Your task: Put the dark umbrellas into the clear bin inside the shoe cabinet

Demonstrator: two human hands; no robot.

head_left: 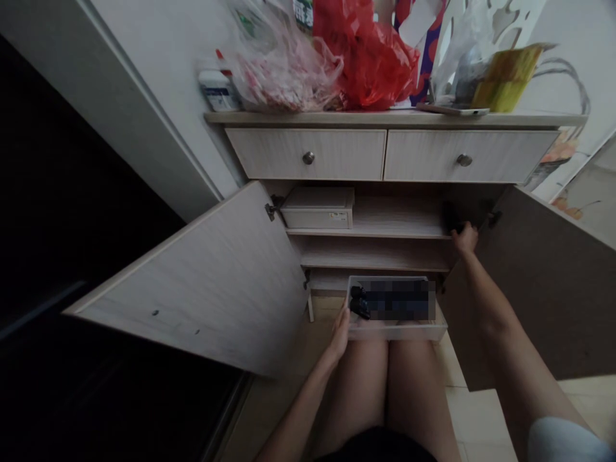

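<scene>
The left hand (341,333) grips the side of a light, stiff shoebox (394,330), best held by both ends, while the right hand (464,239) seemingly closes on a dark object (451,219) on the shelf (385,228).

Pale wood-grain cabinet (385,154) w/ two knobbed drawers up top, both lower doors swung open, shelves inside. White wall (158,70) behind; dark doorway (58,224) at left. Light tiled floor (476,417) below; dim indoor light.

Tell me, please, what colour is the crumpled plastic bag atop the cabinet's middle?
Bright red plastic bag, in the head view.
</scene>
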